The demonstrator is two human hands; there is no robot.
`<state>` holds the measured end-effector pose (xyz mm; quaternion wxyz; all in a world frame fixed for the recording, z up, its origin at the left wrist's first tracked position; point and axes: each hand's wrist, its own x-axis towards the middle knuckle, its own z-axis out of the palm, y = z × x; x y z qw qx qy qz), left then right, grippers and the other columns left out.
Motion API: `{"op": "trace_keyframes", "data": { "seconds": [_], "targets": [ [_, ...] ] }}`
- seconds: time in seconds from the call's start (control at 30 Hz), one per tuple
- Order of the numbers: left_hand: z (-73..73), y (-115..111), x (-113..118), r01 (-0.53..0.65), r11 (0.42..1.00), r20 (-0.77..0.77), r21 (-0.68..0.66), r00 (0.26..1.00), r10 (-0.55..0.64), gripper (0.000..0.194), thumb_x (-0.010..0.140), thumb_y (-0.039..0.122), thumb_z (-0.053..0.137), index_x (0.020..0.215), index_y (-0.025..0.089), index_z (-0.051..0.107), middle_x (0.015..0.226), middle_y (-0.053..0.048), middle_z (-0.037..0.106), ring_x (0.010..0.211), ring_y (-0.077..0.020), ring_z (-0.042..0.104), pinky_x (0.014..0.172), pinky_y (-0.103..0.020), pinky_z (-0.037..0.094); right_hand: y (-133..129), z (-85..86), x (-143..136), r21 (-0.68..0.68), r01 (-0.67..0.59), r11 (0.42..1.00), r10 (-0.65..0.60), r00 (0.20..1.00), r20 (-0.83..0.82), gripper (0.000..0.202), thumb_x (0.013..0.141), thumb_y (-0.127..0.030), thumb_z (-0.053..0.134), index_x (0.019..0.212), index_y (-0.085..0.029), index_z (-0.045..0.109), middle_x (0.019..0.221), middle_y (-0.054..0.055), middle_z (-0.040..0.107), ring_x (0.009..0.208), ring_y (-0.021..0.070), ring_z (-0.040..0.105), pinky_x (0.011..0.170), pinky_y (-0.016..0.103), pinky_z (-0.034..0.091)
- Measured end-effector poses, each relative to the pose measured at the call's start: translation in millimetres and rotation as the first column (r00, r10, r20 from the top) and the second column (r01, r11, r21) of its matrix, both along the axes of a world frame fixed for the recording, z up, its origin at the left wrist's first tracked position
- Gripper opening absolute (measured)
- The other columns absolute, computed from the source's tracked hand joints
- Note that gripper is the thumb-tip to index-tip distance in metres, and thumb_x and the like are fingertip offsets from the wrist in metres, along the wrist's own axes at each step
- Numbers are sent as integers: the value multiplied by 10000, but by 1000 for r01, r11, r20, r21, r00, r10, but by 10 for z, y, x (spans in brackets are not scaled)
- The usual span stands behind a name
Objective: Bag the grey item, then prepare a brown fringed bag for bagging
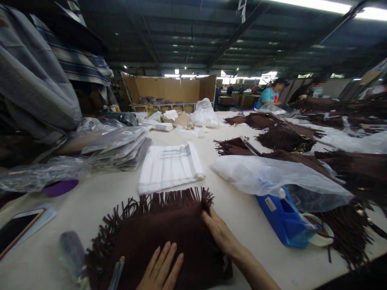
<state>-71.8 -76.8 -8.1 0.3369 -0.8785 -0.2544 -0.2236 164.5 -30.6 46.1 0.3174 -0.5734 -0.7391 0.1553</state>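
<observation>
A folded dark brown fringed scarf [157, 229] lies on the white table [99, 197] right in front of me. My left hand [161, 268] rests flat on its near part, fingers spread. My right hand [219, 233] presses the scarf's right edge, fingertips near the fringe. Neither hand grips anything. A clear pen-like object [116, 274] lies on the scarf at the lower left.
A folded white cloth [169, 167] lies beyond the scarf. Bagged garments [119, 147] are stacked at left, a phone [18, 227] at the near left. A blue tape dispenser [284, 219] and clear plastic bag [272, 175] sit right. More brown scarves [284, 139] and workers are farther right.
</observation>
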Motion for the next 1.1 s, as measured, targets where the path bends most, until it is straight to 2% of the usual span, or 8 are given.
{"op": "trace_keyframes", "data": {
  "seconds": [0.13,0.33,0.5,0.67,0.73,0.87,0.97,1.1],
  "targets": [
    [-33,-9,5,31,1000,54,-1,998,-31,432,892,122,278,1287,114,455,1365,-172,437,1221,-291,458,1090,-466,290,-94,-136,-484,41,132,990,-138,971,194,587,890,-463,419,1316,-60,445,1398,222,362,1315,348,301,1013,536,370],
    [-7,-49,52,60,994,181,-94,983,-42,325,863,67,362,1116,90,565,1171,-151,589,1217,-304,458,984,-394,448,-115,-208,-844,195,70,978,-128,946,299,447,919,-356,391,1306,-149,476,1378,145,439,1313,302,330,1038,504,361],
    [250,-128,92,22,995,215,-100,977,0,267,830,49,415,987,113,620,1026,-109,653,1096,-234,567,915,-323,494,-117,-325,-735,353,-44,935,-106,913,394,448,917,-291,368,1310,-92,451,1375,180,437,1317,334,314,1001,538,376],
    [658,-124,-198,-96,975,231,-200,962,142,256,839,195,461,1033,100,598,981,-99,654,1032,-222,569,880,-370,485,-19,-500,-695,477,-111,872,-91,921,379,401,916,-257,317,1242,-124,509,1291,171,522,1297,344,341,973,574,374],
    [806,-185,-370,-216,929,221,-300,932,288,263,833,224,463,1026,99,590,923,-98,646,984,-230,565,889,-408,454,-8,-501,-697,479,-105,872,-87,928,362,399,913,-273,318,1230,-131,514,1268,177,535,1265,349,387,963,572,386],
    [930,-461,-710,-344,823,130,-452,887,443,97,802,156,495,722,165,549,712,-23,556,817,-189,534,935,-455,366,-8,-486,-698,488,-87,869,-96,936,339,429,909,-308,324,1266,-123,473,1275,197,516,1248,361,400,937,576,406],
    [979,-653,-907,-409,774,143,-483,835,531,225,823,118,453,605,171,469,615,-1,478,662,-159,464,774,-397,395,-1,-498,-706,486,-76,871,-85,950,301,407,902,-301,337,1257,-175,491,1247,171,541,1256,354,391,948,591,386],
    [1117,-594,-929,-371,744,193,-555,813,549,192,858,97,385,882,152,567,762,-43,571,742,-173,501,699,-333,418,-6,-457,-702,470,-93,878,-81,939,335,435,900,-302,322,1241,-93,493,1233,224,529,1225,397,407,929,604,389]
  ]
}}
